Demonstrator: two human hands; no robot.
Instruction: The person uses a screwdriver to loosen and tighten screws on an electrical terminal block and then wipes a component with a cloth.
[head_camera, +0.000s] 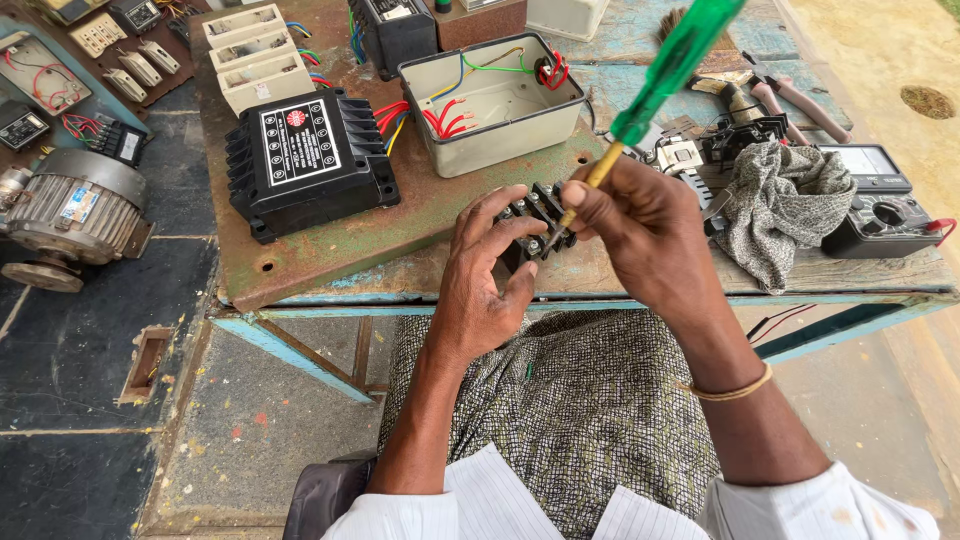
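Our left hand (483, 285) grips a black terminal block (538, 222) at the table (400, 285) edge; our right hand (640, 235) pinches a green-handled screwdriver (665, 75), tip on its screws.

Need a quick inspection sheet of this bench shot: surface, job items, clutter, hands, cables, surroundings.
Surface: worn workbench with chipped blue paint, a rusty metal plate lying on its left part.
Job's things: small black terminal block with screws; green-handled screwdriver, tip on the block.
Clutter: black ribbed unit, open grey box, patterned rag, multimeter, pliers, white switch parts.
Grippers: left hand grips the terminal block; right hand holds the screwdriver.
Cables: loose red, yellow, blue and green wires in and beside the grey box.
Surroundings: electric motor on the floor at left; switch board at top left.
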